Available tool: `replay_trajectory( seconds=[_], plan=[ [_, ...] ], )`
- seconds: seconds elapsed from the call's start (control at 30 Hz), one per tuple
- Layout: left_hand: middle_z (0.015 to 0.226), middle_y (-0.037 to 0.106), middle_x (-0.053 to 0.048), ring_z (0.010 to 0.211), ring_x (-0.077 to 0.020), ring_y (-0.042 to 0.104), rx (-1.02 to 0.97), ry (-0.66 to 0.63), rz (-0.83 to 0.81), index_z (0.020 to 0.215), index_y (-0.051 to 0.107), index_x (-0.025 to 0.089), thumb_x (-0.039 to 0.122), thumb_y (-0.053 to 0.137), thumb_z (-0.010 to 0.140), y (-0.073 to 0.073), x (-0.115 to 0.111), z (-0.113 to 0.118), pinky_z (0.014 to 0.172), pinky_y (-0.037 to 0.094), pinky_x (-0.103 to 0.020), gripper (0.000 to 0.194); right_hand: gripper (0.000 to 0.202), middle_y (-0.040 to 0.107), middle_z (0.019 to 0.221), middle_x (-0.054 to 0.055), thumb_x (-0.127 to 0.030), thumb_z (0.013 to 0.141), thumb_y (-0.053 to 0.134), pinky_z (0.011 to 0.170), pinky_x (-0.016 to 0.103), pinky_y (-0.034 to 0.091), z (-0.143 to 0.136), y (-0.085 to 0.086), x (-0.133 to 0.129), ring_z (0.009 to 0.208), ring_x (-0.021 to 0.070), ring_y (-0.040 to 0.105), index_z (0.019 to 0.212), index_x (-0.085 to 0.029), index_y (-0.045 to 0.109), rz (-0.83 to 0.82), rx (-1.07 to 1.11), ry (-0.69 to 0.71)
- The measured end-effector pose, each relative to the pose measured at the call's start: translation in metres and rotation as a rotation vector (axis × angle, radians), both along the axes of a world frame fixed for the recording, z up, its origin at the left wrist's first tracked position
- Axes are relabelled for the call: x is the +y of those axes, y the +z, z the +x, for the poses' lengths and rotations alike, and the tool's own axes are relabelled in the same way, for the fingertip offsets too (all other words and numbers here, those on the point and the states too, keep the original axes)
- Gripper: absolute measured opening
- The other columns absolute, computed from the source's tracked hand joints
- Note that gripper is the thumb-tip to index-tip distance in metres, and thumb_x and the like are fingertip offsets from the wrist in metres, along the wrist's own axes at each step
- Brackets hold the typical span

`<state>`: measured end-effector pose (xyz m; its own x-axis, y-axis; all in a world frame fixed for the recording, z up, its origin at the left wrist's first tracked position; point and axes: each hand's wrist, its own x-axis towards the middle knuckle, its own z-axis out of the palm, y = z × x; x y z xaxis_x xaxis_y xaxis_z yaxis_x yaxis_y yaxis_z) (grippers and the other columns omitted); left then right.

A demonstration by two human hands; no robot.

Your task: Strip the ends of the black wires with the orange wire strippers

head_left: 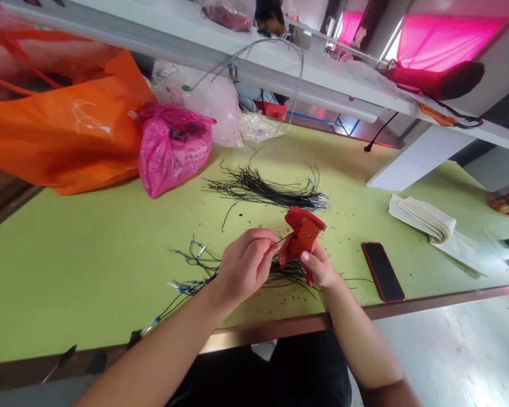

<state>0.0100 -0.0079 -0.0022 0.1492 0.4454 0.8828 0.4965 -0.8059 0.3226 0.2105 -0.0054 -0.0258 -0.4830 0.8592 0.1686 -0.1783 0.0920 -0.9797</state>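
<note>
Two hands of mine were at work above the near edge of the green worktop; my left hand was closed, its thumb and fingers pinching a thin black wire; my right hand was wrapped round the handle of a red hand tool, thumb against its side, the tool's head tilted up and towards the far side. The wire ran from my left fingertips to the tool, but I could not tell how far into it the end went.

Beneath my hands lay a near bundle of black wires, running out to the left, where many ends had blue tips; just beyond the tool lay a far bundle, its blue-tipped ends gathered at the right; small dark scraps were scattered about both.

To the right of my right hand a phone with a red edge lay flat, dark screen up; farther right and beyond it was a folded stack of pale sheets. Far left stood an orange bag, with a knotted pink bag against its right side; clear plastic bags sat behind the pink one, below a white shelf.
</note>
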Motion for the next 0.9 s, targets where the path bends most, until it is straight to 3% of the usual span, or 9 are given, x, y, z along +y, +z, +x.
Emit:
replay_trajectory(
  seconds=[0.3,0.43,0.63,0.9],
  plan=[
    [0.089,0.071,-0.005,0.079,-0.0149,0.069,0.016,-0.05,-0.023,0.097,0.055,0.021,0.011,0.055,0.097,0.002,-0.003,0.003,0.071,0.058,-0.024,0.01,0.053,0.065,0.085,0.008,-0.07,0.086,0.063,0.077,0.041,0.056,0.002,-0.017,0.003,0.082,0.0267,0.065,0.1,-0.019,0.067,-0.116,0.011,-0.049],
    [0.088,0.07,-0.005,0.078,-0.015,0.068,0.011,-0.059,-0.031,0.097,0.055,0.021,0.011,0.055,0.096,0.002,-0.002,0.003,0.07,0.058,-0.024,0.01,0.051,0.065,0.085,0.008,-0.068,0.087,0.064,0.076,0.042,0.057,0.004,-0.016,0.003,0.083,0.0274,0.066,0.104,-0.02,0.065,-0.117,0.039,-0.037],
    [0.087,0.07,-0.004,0.075,-0.0146,0.068,0.017,-0.039,-0.091,0.095,0.056,0.022,0.012,0.054,0.097,0.002,-0.002,0.004,0.068,0.058,-0.024,0.01,0.048,0.066,0.082,0.008,-0.066,0.088,0.064,0.077,0.042,0.057,0.003,-0.013,0.002,0.081,0.0264,0.066,0.097,-0.019,0.067,-0.096,-0.005,-0.029],
    [0.088,0.069,-0.004,0.076,-0.0135,0.067,-0.01,-0.031,-0.045,0.095,0.054,0.021,0.013,0.053,0.099,0.001,-0.002,0.004,0.068,0.057,-0.023,0.009,0.044,0.069,0.083,0.008,-0.062,0.092,0.062,0.076,0.039,0.058,0.002,-0.012,0.0,0.08,0.0243,0.067,0.097,-0.019,0.069,-0.06,-0.042,-0.015]
  ],
)
